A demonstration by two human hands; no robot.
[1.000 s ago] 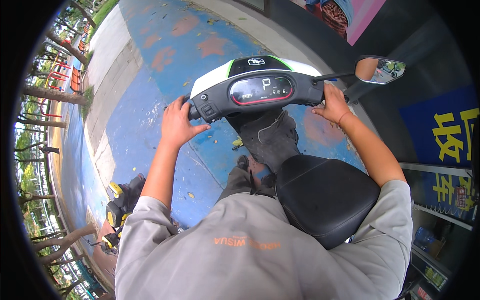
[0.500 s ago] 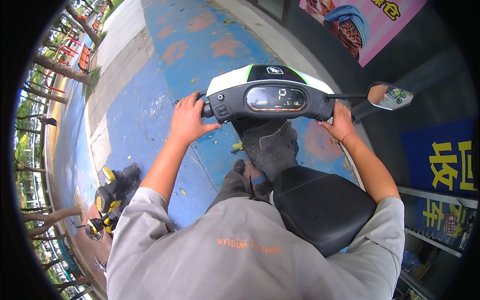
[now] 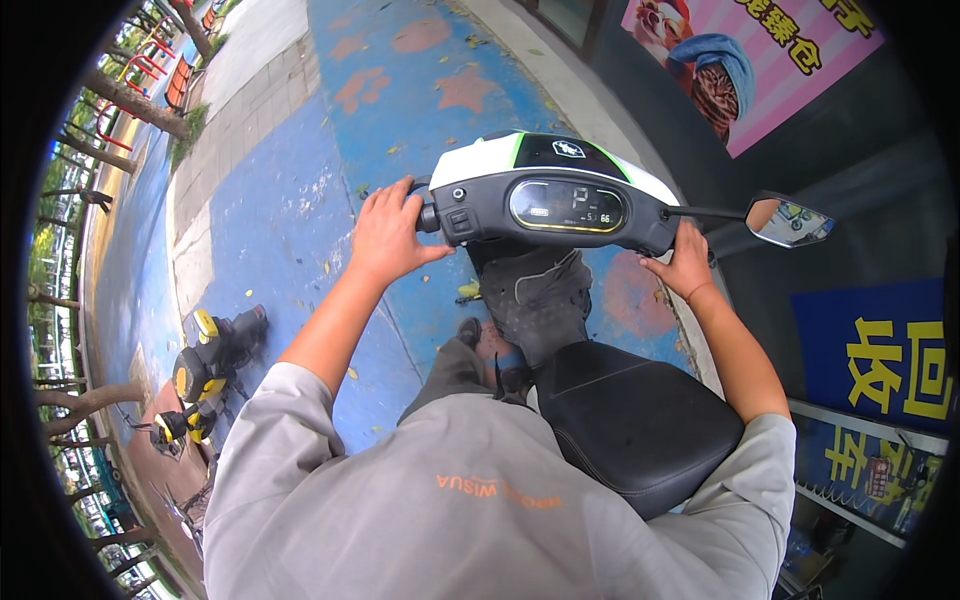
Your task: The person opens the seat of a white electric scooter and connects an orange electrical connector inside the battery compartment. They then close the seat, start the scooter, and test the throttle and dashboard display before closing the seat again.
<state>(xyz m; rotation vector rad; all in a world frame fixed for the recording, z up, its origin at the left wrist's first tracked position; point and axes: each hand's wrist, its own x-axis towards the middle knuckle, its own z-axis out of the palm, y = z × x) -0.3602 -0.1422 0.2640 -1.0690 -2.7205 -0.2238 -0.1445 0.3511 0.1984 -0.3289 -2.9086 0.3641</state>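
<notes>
A white, black and green electric scooter (image 3: 470,162) stands before me, its display (image 3: 567,205) lit. My left hand (image 3: 388,235) is closed over the left handlebar grip, with the thumb stretched along the inner side by the switches (image 3: 460,222). Around the right grip my right hand (image 3: 688,262) is closed too, its thumb pointing inward under the housing. Both grips are mostly covered by my fingers. The black seat (image 3: 640,425) lies beside my body on the right, and my shoe (image 3: 470,331) is on the ground left of the scooter.
A mirror (image 3: 790,218) sticks out past my right hand, close to a dark wall (image 3: 745,275) with a pink poster (image 3: 755,60) and a blue sign (image 3: 870,350). Blue painted pavement (image 3: 285,200) runs ahead. Yellow and black scooters (image 3: 200,365) stand at the left, near trees (image 3: 135,105).
The view has turned slightly, so handlebar and hands appear a little further right in the picture. Both hands keep their hold on the grips.
</notes>
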